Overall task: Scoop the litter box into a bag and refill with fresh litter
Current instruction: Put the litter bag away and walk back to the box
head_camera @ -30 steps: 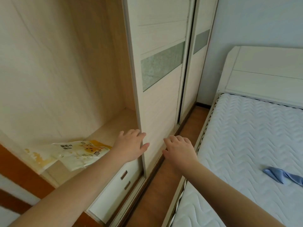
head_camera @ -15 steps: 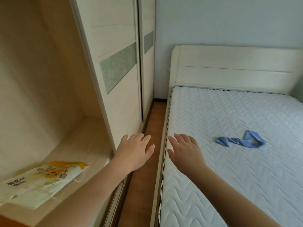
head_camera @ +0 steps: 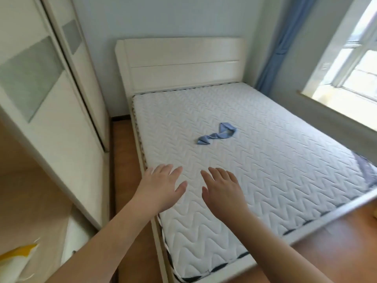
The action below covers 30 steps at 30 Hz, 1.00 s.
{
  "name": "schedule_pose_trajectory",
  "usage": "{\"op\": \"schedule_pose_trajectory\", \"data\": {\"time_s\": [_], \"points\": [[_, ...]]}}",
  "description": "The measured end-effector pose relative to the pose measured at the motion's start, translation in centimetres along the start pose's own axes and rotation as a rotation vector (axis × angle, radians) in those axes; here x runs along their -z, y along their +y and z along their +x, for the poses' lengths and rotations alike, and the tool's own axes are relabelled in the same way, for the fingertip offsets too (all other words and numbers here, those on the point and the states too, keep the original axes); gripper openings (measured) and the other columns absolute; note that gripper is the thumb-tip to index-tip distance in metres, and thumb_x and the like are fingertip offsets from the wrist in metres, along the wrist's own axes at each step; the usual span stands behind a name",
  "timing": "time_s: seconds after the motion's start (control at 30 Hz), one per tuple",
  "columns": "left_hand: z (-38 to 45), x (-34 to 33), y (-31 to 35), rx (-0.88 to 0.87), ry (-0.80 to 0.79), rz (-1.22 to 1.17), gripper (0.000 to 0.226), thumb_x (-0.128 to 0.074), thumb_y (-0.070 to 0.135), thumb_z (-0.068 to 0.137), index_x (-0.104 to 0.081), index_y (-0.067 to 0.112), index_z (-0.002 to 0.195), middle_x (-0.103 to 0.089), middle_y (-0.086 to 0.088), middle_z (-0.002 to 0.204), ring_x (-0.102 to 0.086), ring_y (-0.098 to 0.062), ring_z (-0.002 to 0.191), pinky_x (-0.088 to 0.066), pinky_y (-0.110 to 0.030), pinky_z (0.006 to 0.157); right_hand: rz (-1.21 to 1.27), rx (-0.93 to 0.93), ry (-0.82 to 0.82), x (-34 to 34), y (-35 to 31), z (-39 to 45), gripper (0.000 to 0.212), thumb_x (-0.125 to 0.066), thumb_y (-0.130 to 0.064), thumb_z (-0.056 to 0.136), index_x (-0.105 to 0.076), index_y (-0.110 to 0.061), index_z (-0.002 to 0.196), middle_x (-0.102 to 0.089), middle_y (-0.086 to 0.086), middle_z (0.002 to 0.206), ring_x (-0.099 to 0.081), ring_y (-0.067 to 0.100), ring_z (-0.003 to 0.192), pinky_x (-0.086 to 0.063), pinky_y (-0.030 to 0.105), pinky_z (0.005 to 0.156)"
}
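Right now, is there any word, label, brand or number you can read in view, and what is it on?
No text is readable.
White and yellow bag in the wardrobe: only a corner shows, with no legible print.
Mattress, headboard, blue cloth: no lettering visible.

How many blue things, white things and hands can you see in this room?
Blue: 2, the cloth strip and the curtain
White: 2, the mattress and the headboard
Hands: 2, the left hand and the right hand
Total: 6
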<state>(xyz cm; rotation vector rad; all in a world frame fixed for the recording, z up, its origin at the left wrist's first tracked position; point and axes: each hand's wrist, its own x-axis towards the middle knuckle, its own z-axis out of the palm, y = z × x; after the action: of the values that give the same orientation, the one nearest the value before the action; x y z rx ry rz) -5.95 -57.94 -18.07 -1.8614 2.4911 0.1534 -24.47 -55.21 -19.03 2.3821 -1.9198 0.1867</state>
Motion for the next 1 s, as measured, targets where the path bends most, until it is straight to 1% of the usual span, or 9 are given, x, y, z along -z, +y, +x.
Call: {"op": "schedule_pose_trajectory", "data": {"time_s": [0.07,0.1,0.17,0.33,0.5,0.73,0.8,0.9,1.0], "points": [[0.4,0.0,2.0,-0.065,0.008,0.004,0.062,-0.018,0.059,0.098,-0.019,0.032,0.153,-0.025,0.001,0.160,-0.019,-0.019,0.147,-0.016,-0.045,0.118,-0.022,-0.088,0.050,-0.2,1.6,-1.6,0.046,-0.067,-0.025,0.080,-0.060,-0.017,0.124,-0.064,0.006,0.122,-0.059,0.026,0.113,-0.044,0.041,0.099],[0.5,0.0,3.1,-0.098,0.006,0.003,0.062,-0.018,0.059,0.098,-0.018,0.032,0.153,-0.024,0.001,0.160,-0.018,-0.019,0.147,-0.016,-0.046,0.118,-0.021,-0.124,0.076,-0.4,2.4,-2.3,0.046,-0.070,-0.023,0.075,-0.064,-0.015,0.119,-0.067,0.007,0.117,-0.062,0.027,0.107,-0.048,0.041,0.096],[0.6,0.1,5.2,-0.150,-0.006,-0.002,0.061,-0.018,0.058,0.098,-0.017,0.031,0.153,-0.023,0.001,0.161,-0.017,-0.019,0.148,-0.014,-0.046,0.119,-0.026,-0.173,0.096,-0.3,3.7,-3.8,0.046,-0.073,-0.022,0.072,-0.066,-0.014,0.116,-0.068,0.007,0.113,-0.063,0.027,0.104,-0.050,0.042,0.094],[0.9,-0.2,10.8,-0.249,-0.049,0.039,0.062,-0.018,0.058,0.098,-0.015,0.032,0.154,-0.019,0.001,0.162,-0.015,-0.020,0.149,-0.013,-0.047,0.120,-0.057,-0.273,0.152,-0.1,7.3,-7.7,0.046,-0.076,-0.028,0.071,-0.067,-0.015,0.114,-0.068,0.005,0.112,-0.065,0.025,0.103,-0.051,0.040,0.091],[1.0,-0.7,17.8,-0.351,-0.034,0.054,0.061,-0.019,0.059,0.098,-0.017,0.032,0.153,-0.021,0.002,0.161,-0.018,-0.020,0.148,-0.015,-0.047,0.120,-0.079,-0.366,0.182,0.2,12.0,-12.2,0.046,-0.074,-0.029,0.071,-0.066,-0.016,0.114,-0.068,0.005,0.112,-0.065,0.026,0.103,-0.051,0.040,0.091],[0.2,-2.0,28.9,-0.533,0.002,0.012,0.059,-0.022,0.056,0.099,-0.019,0.033,0.153,-0.031,0.005,0.157,-0.027,-0.016,0.144,-0.020,-0.041,0.116,-0.082,-0.524,0.184,1.8,19.8,-19.9,0.048,-0.074,-0.033,0.072,-0.065,-0.017,0.116,-0.067,0.005,0.115,-0.064,0.024,0.107,-0.051,0.040,0.092],[0.0,-2.4,31.8,-0.581,0.017,0.012,0.063,-0.016,0.059,0.096,-0.020,0.032,0.153,-0.035,0.006,0.155,-0.030,-0.015,0.142,-0.023,-0.040,0.114,-0.092,-0.572,0.191,2.2,21.8,-21.9,0.048,-0.073,-0.033,0.073,-0.065,-0.017,0.117,-0.067,0.004,0.114,-0.064,0.024,0.106,-0.050,0.039,0.091],[-0.5,-2.8,35.9,-0.645,0.043,0.040,0.079,0.001,0.062,0.083,-0.023,0.032,0.151,-0.038,0.007,0.152,-0.032,-0.013,0.140,-0.024,-0.038,0.111,-0.084,-0.629,0.205,2.6,24.8,-24.8,0.046,-0.068,-0.033,0.079,-0.062,-0.016,0.122,-0.065,0.005,0.120,-0.061,0.024,0.112,-0.048,0.039,0.094],[-0.9,-3.3,40.0,-0.708,0.055,0.044,0.084,0.005,0.062,0.078,-0.026,0.031,0.151,-0.038,0.007,0.151,-0.031,-0.013,0.140,-0.025,-0.038,0.112,-0.056,-0.679,0.223,3.0,27.5,-27.7,0.044,-0.057,-0.032,0.088,-0.056,-0.017,0.130,-0.060,0.004,0.129,-0.054,0.024,0.121,-0.041,0.040,0.101]]}}
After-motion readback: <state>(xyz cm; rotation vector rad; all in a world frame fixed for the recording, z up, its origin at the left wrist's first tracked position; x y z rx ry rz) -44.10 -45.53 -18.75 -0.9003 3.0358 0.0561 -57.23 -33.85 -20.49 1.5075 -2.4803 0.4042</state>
